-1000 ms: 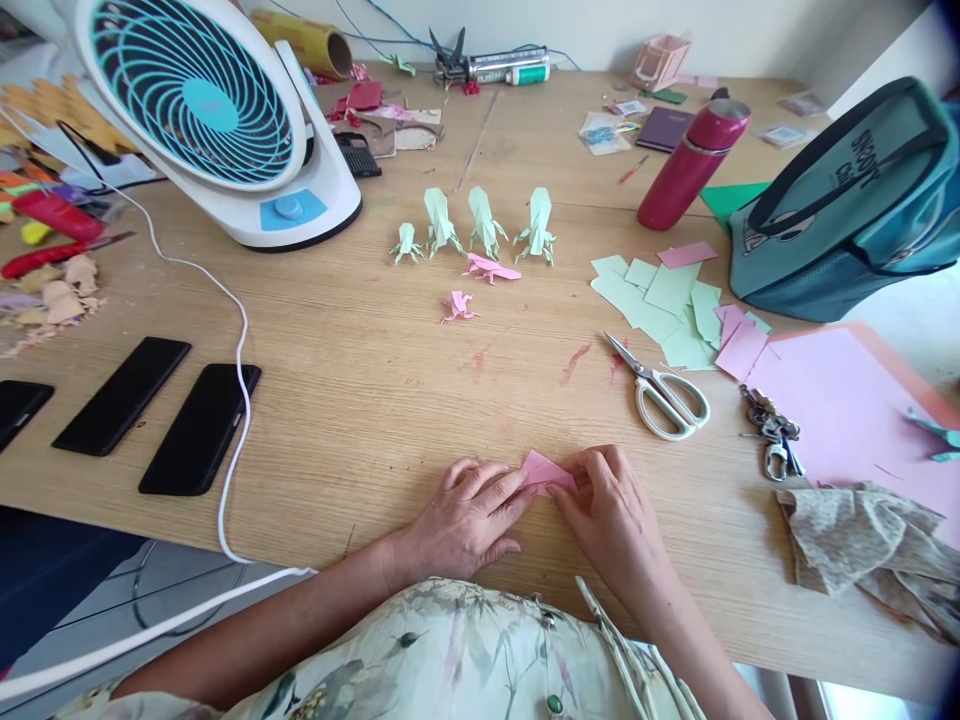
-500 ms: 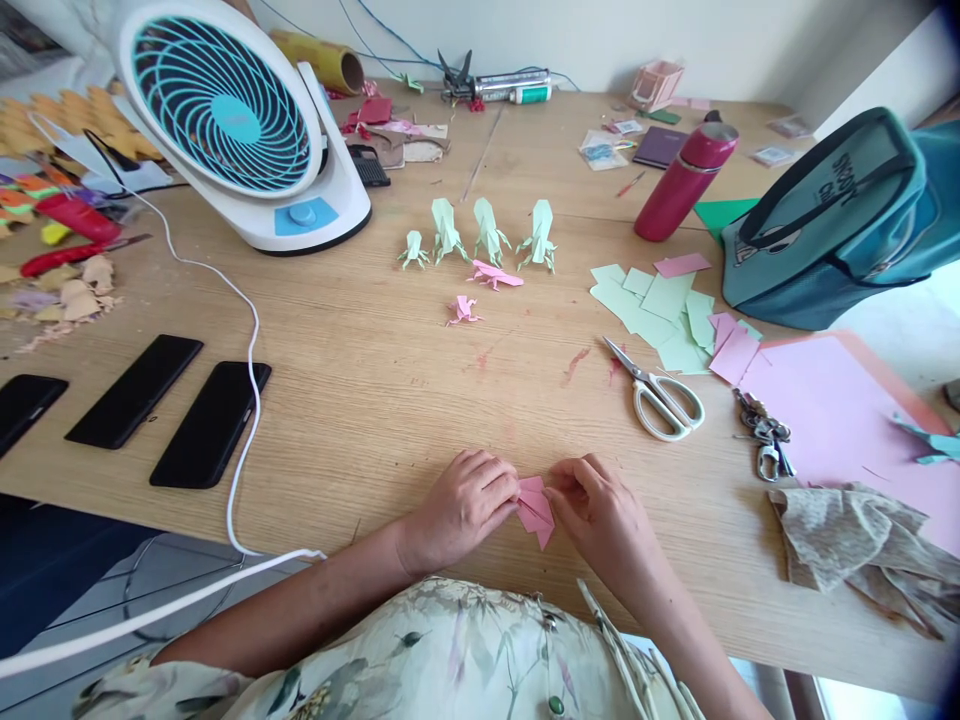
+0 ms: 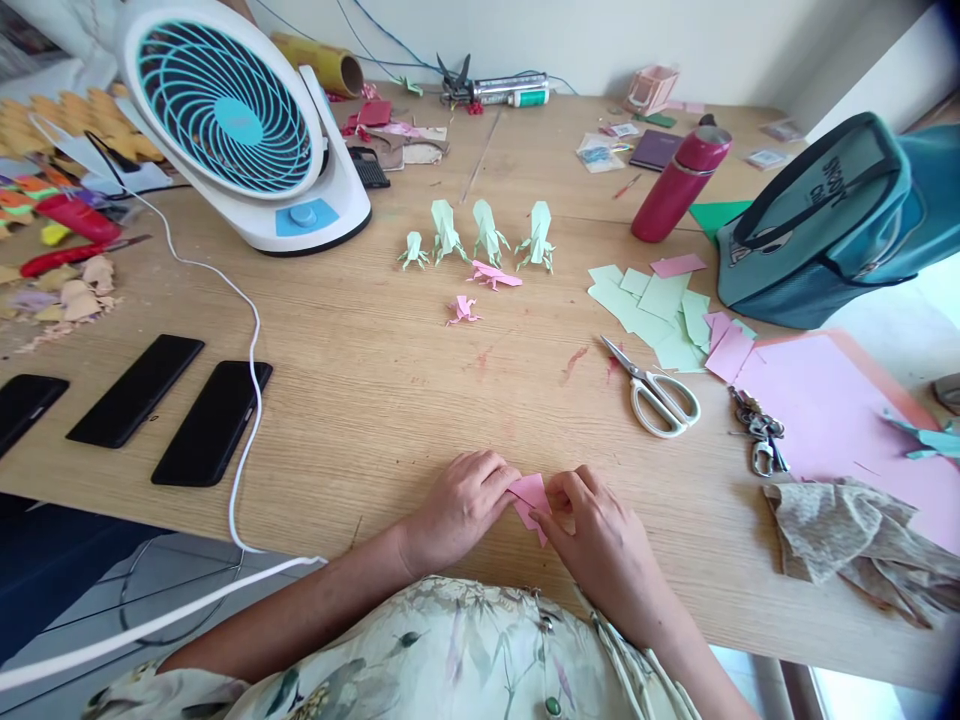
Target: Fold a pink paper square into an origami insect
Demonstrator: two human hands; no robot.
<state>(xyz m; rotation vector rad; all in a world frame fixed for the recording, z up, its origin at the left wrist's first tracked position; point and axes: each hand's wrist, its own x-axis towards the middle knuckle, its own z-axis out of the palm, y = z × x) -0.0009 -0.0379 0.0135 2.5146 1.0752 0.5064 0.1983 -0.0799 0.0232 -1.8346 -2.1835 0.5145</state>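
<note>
A small folded pink paper (image 3: pixel 529 494) is pinched between both my hands just above the near edge of the wooden table (image 3: pixel 375 380). My left hand (image 3: pixel 459 505) grips its left side with curled fingers. My right hand (image 3: pixel 600 535) holds its right side, fingers bent over the fold. Further back stand several pale green folded paper figures (image 3: pixel 480 235) in a row, with two small pink paper figures (image 3: pixel 480 290) in front of them.
White-handled scissors (image 3: pixel 654 385), loose green and pink paper squares (image 3: pixel 660 305), keys (image 3: pixel 761 440), a large pink sheet (image 3: pixel 832 410), a crumpled cloth (image 3: pixel 855 535), a red bottle (image 3: pixel 679 180) and a teal bag (image 3: pixel 832 220) lie right. A desk fan (image 3: pixel 240 120), white cable (image 3: pixel 244 400) and three black phones (image 3: pixel 135 400) are left.
The pink paper was lifted from flat on the table and turned between my hands; both hands now pinch it closer together.
</note>
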